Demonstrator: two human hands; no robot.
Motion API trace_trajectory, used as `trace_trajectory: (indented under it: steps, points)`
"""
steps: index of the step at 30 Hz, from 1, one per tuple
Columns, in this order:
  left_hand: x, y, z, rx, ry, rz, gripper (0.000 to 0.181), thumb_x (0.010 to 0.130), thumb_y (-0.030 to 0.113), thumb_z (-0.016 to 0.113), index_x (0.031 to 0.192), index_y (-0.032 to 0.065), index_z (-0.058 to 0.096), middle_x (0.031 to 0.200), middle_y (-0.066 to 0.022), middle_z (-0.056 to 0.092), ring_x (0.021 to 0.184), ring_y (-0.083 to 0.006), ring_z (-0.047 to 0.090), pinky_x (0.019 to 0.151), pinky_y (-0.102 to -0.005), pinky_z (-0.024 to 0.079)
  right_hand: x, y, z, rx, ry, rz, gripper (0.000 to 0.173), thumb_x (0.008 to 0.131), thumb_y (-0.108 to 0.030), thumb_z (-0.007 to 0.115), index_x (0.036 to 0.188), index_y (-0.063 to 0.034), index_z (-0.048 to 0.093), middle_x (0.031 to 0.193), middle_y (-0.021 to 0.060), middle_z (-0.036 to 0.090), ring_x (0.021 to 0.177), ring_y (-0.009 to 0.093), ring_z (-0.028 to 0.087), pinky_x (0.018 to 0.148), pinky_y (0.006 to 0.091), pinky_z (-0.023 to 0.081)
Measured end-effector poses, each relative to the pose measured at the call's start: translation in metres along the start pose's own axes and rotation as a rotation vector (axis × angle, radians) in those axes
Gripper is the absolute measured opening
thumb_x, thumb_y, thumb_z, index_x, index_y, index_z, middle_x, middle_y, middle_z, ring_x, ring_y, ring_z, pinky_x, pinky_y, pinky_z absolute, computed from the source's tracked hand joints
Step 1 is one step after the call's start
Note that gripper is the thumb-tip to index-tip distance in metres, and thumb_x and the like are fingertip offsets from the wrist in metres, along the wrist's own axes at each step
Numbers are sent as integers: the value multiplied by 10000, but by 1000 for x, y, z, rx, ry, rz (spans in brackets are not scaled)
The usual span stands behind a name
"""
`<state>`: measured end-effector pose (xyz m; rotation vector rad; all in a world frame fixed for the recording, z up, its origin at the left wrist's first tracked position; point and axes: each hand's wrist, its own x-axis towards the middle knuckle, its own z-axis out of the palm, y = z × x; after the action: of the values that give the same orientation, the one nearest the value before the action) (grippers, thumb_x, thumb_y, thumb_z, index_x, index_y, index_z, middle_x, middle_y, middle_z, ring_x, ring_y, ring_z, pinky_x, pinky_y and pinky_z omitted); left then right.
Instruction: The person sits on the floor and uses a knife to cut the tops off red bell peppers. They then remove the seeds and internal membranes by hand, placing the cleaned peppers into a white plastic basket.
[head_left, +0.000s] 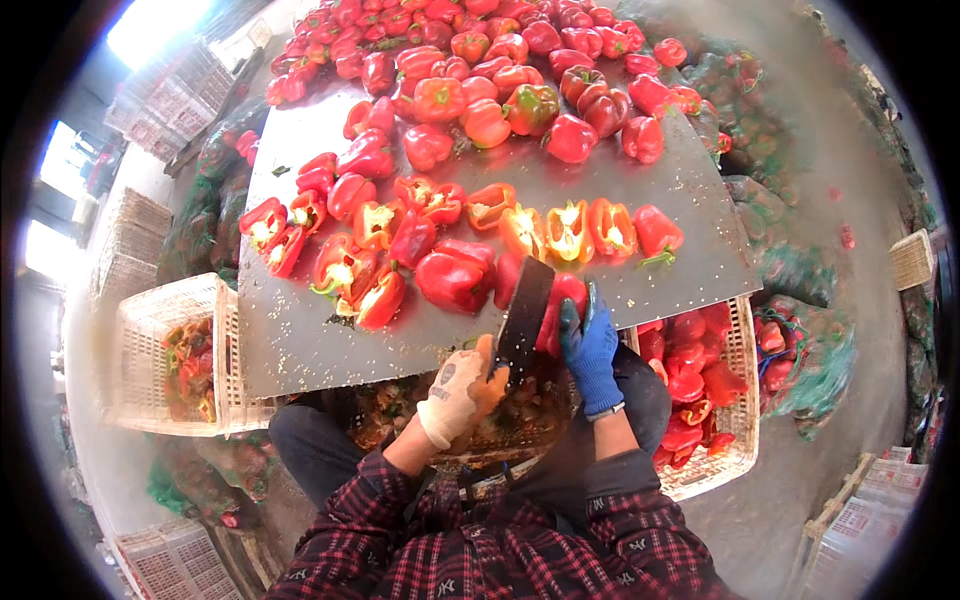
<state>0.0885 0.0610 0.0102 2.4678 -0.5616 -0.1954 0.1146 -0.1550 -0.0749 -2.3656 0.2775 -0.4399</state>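
My left hand (463, 388), in a pale glove with orange fingers, grips the handle of a broad dark knife (525, 319) near the table's front edge. The blade points away from me and stands beside a red bell pepper (553, 324). My right hand (591, 346), in a blue knit glove with a dark coating, rests its fingers against that pepper's right side. Left of the blade lie a large red pepper (454, 276) and one partly hidden by the blade. Beyond my hands is a row of halved peppers (568, 231) with pale seed cores facing up; more halves (379, 300) lie to the left.
Whole peppers (439, 99) are heaped on the far part of the metal table (300, 337). A white crate (217, 352) with pepper scraps stands left; another crate (742, 405) with red pepper pieces stands right. Trimmings lie below the table edge between my knees. Net sacks (814, 360) flank the table.
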Motion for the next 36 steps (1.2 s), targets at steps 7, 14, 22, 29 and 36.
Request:
trace_trajectory:
  steps: [7,14,22,29,36]
  points:
    - [25,26,-33,56,-242,-213,311,849,221,638,1016,-33,569,811,-237,582,792,-423,571,699,-497,451,-3,-1,9,-49,9,21,727,927,-548,498,1428,-34,388,1107,289,568,957,454,601,787,506,505]
    - [68,23,-25,6,-315,-180,271,841,192,594,918,-66,564,862,-319,634,884,-456,639,730,-492,514,-3,-5,14,-77,24,37,702,929,-523,512,1441,-63,377,1081,265,565,913,443,609,735,512,507]
    - [82,22,-23,1,-424,-188,333,823,224,609,970,-71,563,906,-308,641,934,-459,632,760,-479,519,1,0,17,-109,-4,115,670,925,-506,526,1453,-123,374,1112,269,570,931,453,609,733,523,503]
    - [98,1,-20,170,-482,42,220,802,189,601,871,-20,613,879,-248,658,905,-385,667,730,-435,524,0,-1,21,-142,4,86,663,928,-505,516,1452,-126,371,1136,275,571,947,454,614,734,534,501]
    - [78,6,-4,75,-311,91,147,812,132,596,828,-11,568,747,-239,629,792,-417,658,651,-460,509,-3,-8,12,-71,-25,127,665,927,-495,525,1452,-121,359,1116,250,577,943,440,616,726,522,502]
